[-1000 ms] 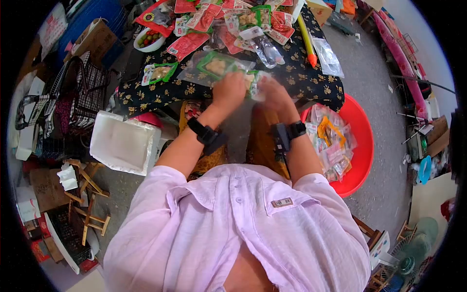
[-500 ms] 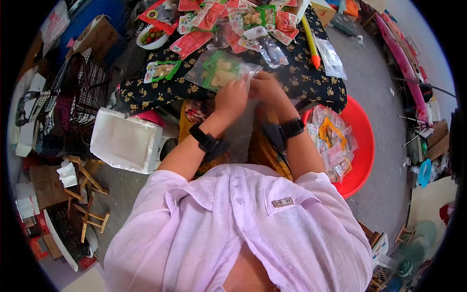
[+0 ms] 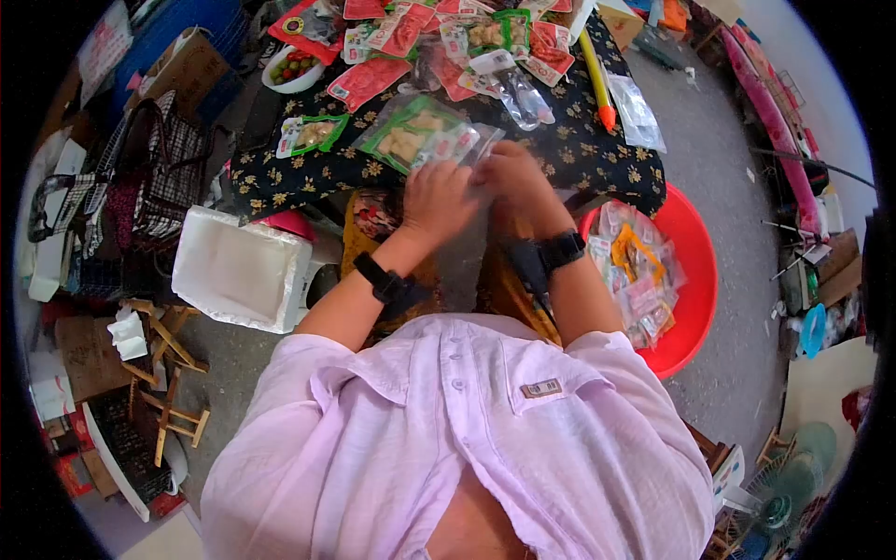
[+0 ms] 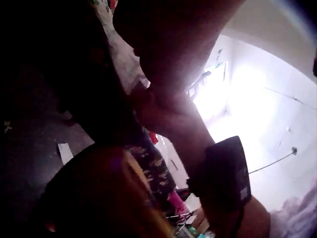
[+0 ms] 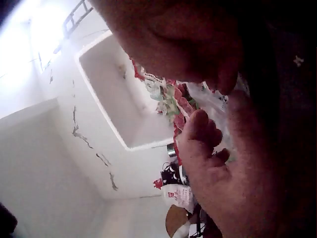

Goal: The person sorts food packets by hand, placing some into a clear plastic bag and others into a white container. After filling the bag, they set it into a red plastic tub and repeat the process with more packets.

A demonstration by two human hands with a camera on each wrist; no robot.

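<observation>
A clear plastic bag (image 3: 485,140) lies at the near edge of the cloth-covered table, with a green-bordered food packet (image 3: 406,140) inside it. Pale chunks show through the packet's window, and its white printed end faces the hands. My left hand (image 3: 437,201) grips the bag's near edge, knuckles up. Just to its right, my right hand (image 3: 518,182) pinches the bag's right corner, fingers bent and slightly blurred. From the right wrist, the left hand (image 5: 218,158) shows curled fingers against clear plastic (image 5: 210,106). The left wrist view is dark.
Red, white and green packets (image 3: 401,33) pile up at the table's back. One green packet (image 3: 311,136) lies at left, near a bowl of small fruit (image 3: 294,70). A yellow tube (image 3: 593,79) lies at right. A red basin (image 3: 695,271) holds bagged packets; a white foam box (image 3: 243,271) stands at left.
A small green packet blurred between the hands at first is no longer seen there. The bag has turned and flattened, and its packet's white printed end now shows by the left fingers.
</observation>
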